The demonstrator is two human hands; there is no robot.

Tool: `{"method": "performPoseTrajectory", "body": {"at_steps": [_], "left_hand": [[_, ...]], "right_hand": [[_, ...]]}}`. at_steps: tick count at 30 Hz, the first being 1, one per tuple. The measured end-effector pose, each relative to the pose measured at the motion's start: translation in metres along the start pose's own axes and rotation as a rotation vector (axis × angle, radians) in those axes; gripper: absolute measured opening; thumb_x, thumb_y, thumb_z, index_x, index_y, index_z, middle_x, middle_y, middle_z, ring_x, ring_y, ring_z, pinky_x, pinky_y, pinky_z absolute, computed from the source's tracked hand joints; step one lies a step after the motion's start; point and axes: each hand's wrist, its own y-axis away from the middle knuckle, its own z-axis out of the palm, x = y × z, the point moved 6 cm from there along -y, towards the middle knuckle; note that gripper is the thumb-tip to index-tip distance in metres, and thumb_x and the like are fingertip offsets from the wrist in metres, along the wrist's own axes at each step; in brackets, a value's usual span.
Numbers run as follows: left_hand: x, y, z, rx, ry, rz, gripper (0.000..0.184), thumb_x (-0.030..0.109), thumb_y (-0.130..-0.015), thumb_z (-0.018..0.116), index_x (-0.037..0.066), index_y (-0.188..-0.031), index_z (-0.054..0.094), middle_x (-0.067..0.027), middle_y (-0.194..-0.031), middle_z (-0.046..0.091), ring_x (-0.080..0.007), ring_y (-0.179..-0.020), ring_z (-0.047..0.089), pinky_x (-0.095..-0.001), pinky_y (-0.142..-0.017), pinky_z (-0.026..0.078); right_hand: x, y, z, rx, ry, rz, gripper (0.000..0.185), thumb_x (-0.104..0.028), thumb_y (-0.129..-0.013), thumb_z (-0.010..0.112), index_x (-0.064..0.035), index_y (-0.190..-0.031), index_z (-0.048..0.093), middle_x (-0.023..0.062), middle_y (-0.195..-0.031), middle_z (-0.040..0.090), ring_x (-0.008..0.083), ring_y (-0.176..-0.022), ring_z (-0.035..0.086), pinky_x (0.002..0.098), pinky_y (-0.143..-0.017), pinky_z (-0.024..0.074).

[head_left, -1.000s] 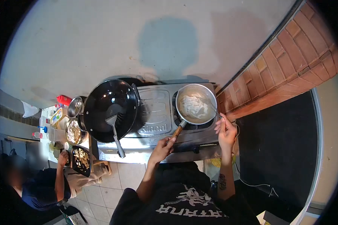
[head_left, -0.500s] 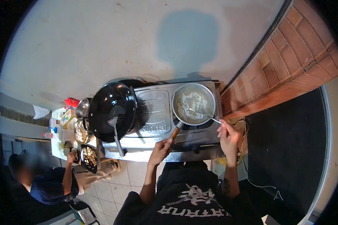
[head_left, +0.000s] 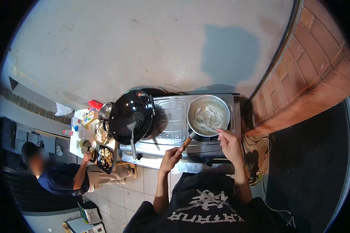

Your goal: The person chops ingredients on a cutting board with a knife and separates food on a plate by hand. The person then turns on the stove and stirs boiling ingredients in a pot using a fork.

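While a spatula [head_left: 133, 144] slants in the black wok [head_left: 122, 116] left of centre, the stove [head_left: 169, 146] beside it seems to read "Rinnai". At lower centre, our left hand [head_left: 169, 160] has its fingers wrapped around the wooden handle [head_left: 188, 143] of the saucepan [head_left: 209, 98]; our shirt [head_left: 208, 218] reads "KATANA". Right of centre, limp white strands [head_left: 210, 115] are already in the saucepan, seemingly softened; our right hand's [head_left: 230, 146] fingers pinch a metal utensil [head_left: 212, 128] among them.

A pale grey wall [head_left: 144, 46] is stretching across 12 o'clock, catching a soft shadow [head_left: 231, 54] at 1. Red bricks [head_left: 299, 73] are rising at 2, a black panel [head_left: 305, 167] is filling 4, grey floor tiles [head_left: 123, 196] are showing at 7.
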Motion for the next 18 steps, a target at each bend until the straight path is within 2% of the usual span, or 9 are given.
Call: {"method": "performPoseTrajectory", "body": {"at_steps": [2, 5, 9, 18], "left_hand": [[0.001, 0.001, 0.001, -0.002, -0.007, -0.003, 0.038, 0.036, -0.094, 0.055, 0.000, -0.087, 0.063, 0.0021, -0.060, 0.050, -0.0039, -0.050, 0.038, -0.0223, -0.045, 0.029], [0.006, 0.002, 0.000, 0.014, -0.054, 0.010, 0.038, 0.036, -0.094, 0.055, 0.000, -0.086, 0.063, 0.0017, -0.061, 0.051, -0.0042, -0.052, 0.040, -0.0219, -0.046, 0.031], [0.012, 0.005, 0.000, 0.028, -0.090, 0.037, 0.038, 0.037, -0.094, 0.055, 0.000, -0.086, 0.063, 0.0011, -0.063, 0.052, -0.0052, -0.054, 0.042, -0.0214, -0.049, 0.034], [0.009, 0.002, 0.001, -0.008, -0.123, 0.038, 0.039, 0.035, -0.096, 0.052, -0.001, -0.088, 0.062, -0.0003, -0.064, 0.053, -0.0066, -0.056, 0.045, -0.0226, -0.051, 0.037]], "right_hand": [[-0.008, 0.002, -0.019, -0.014, 0.059, -0.003, 0.020, 0.002, -0.090, 0.051, 0.0018, -0.106, 0.062, 0.0057, -0.071, 0.056, 0.0088, -0.057, 0.049, 0.0233, -0.052, 0.0391], [0.014, 0.006, -0.043, 0.089, 0.048, 0.103, 0.019, 0.003, -0.089, 0.051, 0.0019, -0.103, 0.064, 0.0046, -0.069, 0.056, 0.0091, -0.055, 0.049, 0.0229, -0.053, 0.0394], [0.004, 0.000, -0.055, 0.157, 0.023, 0.050, 0.018, 0.002, -0.090, 0.050, 0.0030, -0.102, 0.064, 0.0048, -0.069, 0.055, 0.0084, -0.056, 0.049, 0.0222, -0.053, 0.0399], [-0.005, 0.012, -0.045, 0.043, -0.001, 0.084, 0.018, 0.002, -0.090, 0.050, 0.0033, -0.101, 0.064, 0.0044, -0.069, 0.056, 0.0084, -0.055, 0.049, 0.0226, -0.052, 0.0402]]}}
